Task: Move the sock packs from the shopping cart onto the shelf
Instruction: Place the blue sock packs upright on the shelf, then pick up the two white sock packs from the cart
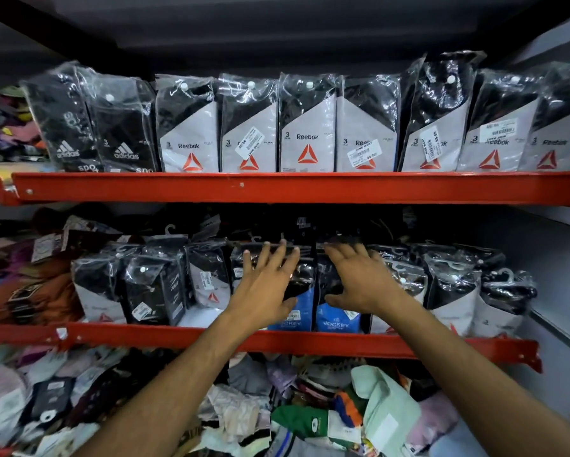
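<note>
- Red-edged middle shelf [178,338] carries two blue Jockey sock packs [313,311] upright at its front, centre frame.
- Left hand [267,285] and right hand [359,282] lie flat on them, each grip spread, pinching nothing.
- Neighbouring packs fill the row from 9 to 3 o'clock; the cart is unseen, so the remainder can't be judged.

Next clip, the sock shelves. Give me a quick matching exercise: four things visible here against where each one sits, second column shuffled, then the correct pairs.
Things:
1. adidas packs
2. Jockey packs
3. left hand
4. loose socks

Places:
A. heaped in the bin below the lower red rail
B. left end of the top shelf
C. front of the middle shelf, blue bottoms, under the hands
D. spread flat on a pack, left of the right hand

Pairs: 1-B, 2-C, 3-D, 4-A
</note>
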A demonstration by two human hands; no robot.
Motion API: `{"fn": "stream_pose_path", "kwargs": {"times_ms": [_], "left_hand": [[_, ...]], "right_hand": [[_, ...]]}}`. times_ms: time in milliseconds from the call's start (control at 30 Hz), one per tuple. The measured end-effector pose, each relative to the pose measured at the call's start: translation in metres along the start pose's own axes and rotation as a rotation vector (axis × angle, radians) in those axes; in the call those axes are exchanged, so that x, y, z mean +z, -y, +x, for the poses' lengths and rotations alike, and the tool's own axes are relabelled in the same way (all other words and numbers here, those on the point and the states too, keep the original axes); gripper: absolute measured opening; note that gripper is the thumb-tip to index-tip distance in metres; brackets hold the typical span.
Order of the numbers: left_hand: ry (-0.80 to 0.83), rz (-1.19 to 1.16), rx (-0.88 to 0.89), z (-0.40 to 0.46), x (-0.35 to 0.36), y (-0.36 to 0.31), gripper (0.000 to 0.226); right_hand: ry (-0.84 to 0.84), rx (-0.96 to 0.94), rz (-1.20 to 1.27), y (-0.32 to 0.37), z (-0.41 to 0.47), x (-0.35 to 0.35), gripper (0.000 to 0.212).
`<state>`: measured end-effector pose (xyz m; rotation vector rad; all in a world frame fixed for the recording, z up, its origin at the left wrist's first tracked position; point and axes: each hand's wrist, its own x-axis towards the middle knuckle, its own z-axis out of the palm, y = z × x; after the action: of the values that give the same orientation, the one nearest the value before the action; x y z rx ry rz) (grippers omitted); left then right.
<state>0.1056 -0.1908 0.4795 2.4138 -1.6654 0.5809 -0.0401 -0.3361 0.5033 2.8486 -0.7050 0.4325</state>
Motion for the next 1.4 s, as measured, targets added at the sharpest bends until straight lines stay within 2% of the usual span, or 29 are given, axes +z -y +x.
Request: {"fn": "stream_pose_path", "kwargs": {"times_ms": [133, 200, 367, 567, 633, 767, 867, 900, 967, 1067, 1300, 1333, 1400], "left_hand": [[-0.096, -0.018, -0.02, -0.055, 0.014, 0.001, 0.09], [-0.165, -0.002, -0.024, -0.082, 0.026, 0.004, 0.086], [-0.063, -0.02, -0.132, -0.179, 0.084, 0.02, 0.083], [0.257, -0.066, -0.243, -0.308, 0.161, 0.038, 0.081], [0.358, -0.102, -0.289, -0.346, 0.182, 0.04, 0.074], [0.539, -0.161, -0.378, -0.411, 0.227, 0.041, 0.067], [0.733, -0.25, -0.438, -0.444, 0.267, 0.049, 0.09], [0.79, -0.262, -0.452, -0.452, 0.282, 0.054, 0.092], [0.877, -0.243, -0.411, -0.465, 0.312, 0.068, 0.086], [1.044, -0.272, -0.348, -0.476, 0.362, 0.088, 0.087], [1.118, -0.349, -0.152, -0.462, 0.436, 0.119, 0.083], [1.152, -0.385, -0.155, -0.461, 0.441, 0.121, 0.079], [1.211, -0.438, -0.19, -0.459, 0.448, 0.124, 0.069]], "right_hand": [[-0.098, -0.018, 0.059, 0.031, -0.034, 0.021, 0.099], [-0.268, -0.01, 0.106, 0.045, -0.052, 0.036, 0.094], [-0.321, -0.021, 0.182, 0.107, -0.101, 0.102, 0.09], [0.011, -0.063, 0.263, 0.188, -0.164, 0.204, 0.097], [0.129, -0.086, 0.295, 0.212, -0.182, 0.234, 0.098], [0.347, -0.142, 0.352, 0.255, -0.222, 0.296, 0.088], [0.552, -0.159, 0.393, 0.287, -0.248, 0.343, 0.085], [0.644, -0.172, 0.394, 0.299, -0.254, 0.363, 0.084], [0.808, -0.199, 0.363, 0.319, -0.26, 0.4, 0.085], [0.933, -0.179, 0.356, 0.341, -0.259, 0.448, 0.088], [1.136, -0.096, 0.343, 0.367, -0.228, 0.538, 0.109], [1.194, -0.109, 0.334, 0.366, -0.224, 0.546, 0.106], [1.301, -0.183, 0.321, 0.367, -0.217, 0.553, 0.084]]}}
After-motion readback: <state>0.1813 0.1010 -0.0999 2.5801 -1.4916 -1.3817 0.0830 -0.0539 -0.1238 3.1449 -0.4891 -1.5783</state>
